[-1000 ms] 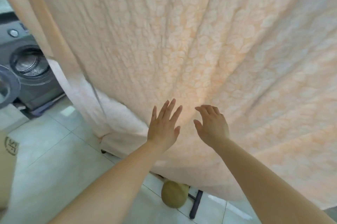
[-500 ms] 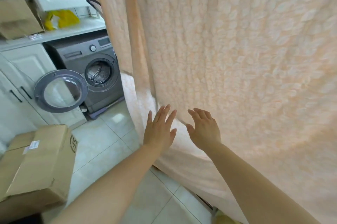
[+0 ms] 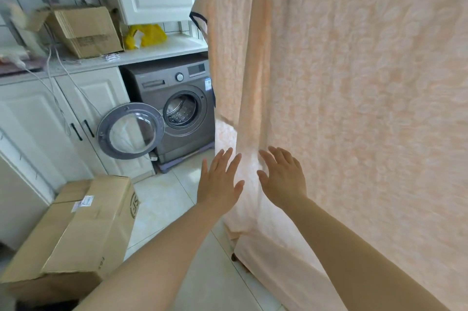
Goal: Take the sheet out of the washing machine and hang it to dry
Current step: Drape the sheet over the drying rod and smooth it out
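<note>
Peach sheet hanging, both hands raised before it

A cardboard box (image 3: 76,229) sits on the floor; behind it the washing machine (image 3: 174,108) stands door open. Left hand (image 3: 219,181) and right hand (image 3: 283,179), fingers spread, hold nothing, by the hanging sheet (image 3: 354,97).

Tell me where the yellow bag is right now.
In the head view, the yellow bag sits upper left of centre on the white countertop, beside a cardboard box and above the washing machine.
</note>
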